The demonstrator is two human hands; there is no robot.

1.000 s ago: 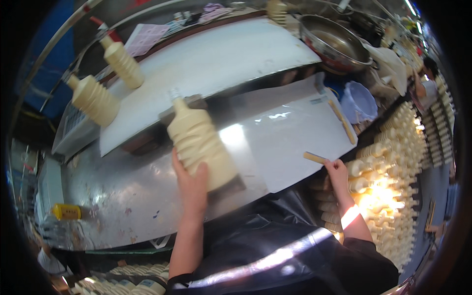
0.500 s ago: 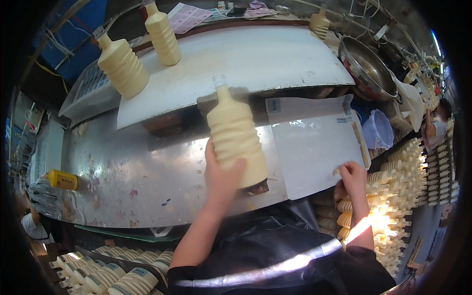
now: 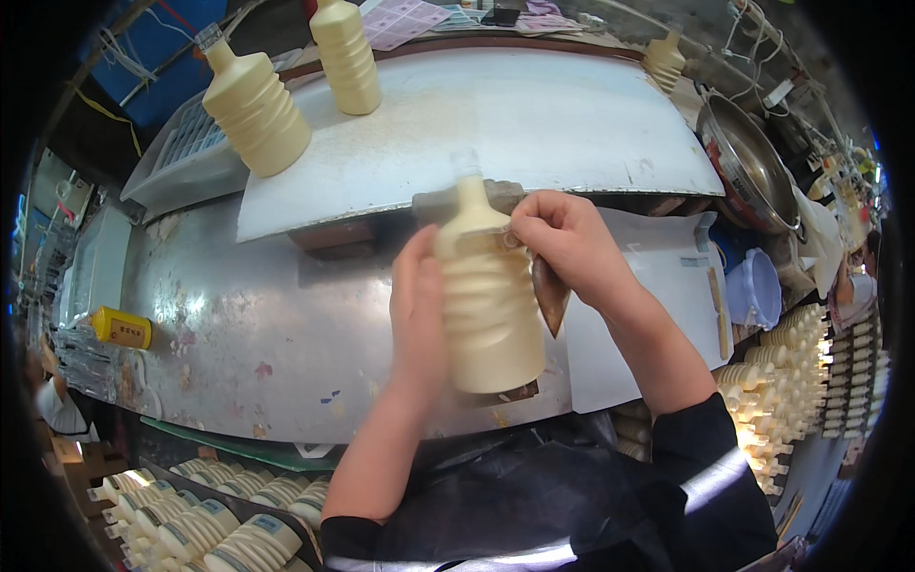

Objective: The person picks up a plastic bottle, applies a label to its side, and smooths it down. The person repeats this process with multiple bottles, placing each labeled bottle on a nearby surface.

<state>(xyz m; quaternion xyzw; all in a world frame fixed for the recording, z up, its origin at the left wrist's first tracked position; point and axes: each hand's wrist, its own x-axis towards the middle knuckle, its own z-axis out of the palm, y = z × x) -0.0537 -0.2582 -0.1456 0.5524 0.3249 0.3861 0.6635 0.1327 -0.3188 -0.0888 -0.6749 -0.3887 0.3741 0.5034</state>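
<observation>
A cream ribbed bottle [image 3: 493, 319] with a clear neck lies back on a dark rest in front of me. My left hand [image 3: 416, 310] lies along its left side, fingers stretched upward and partly blurred; the thumb does not show clearly. At the bottle's shoulder, my right hand [image 3: 570, 238] pinches the right end of a thin see-through label strip [image 3: 481, 238]. The strip lies across the front of the bottle; whether its left end touches cannot be made out. Below the right fingers hangs a brown pointed flat piece [image 3: 550, 297], seemingly tucked in the palm.
A white sheet [image 3: 629, 315] covers the metal table's right part. Similar bottles [image 3: 257, 114] stand on the raised white board [image 3: 496, 105]. A yellow container [image 3: 122, 327] is at left; a metal pan [image 3: 748, 162] and blue bucket [image 3: 755, 291] stand right. Racked bottles [image 3: 253, 543] fill both lower sides.
My right hand has come from the white sheet to the bottle's shoulder, bringing the label strip. My left hand has shifted from the bottle's lower front to its left side. The view has shifted slightly.
</observation>
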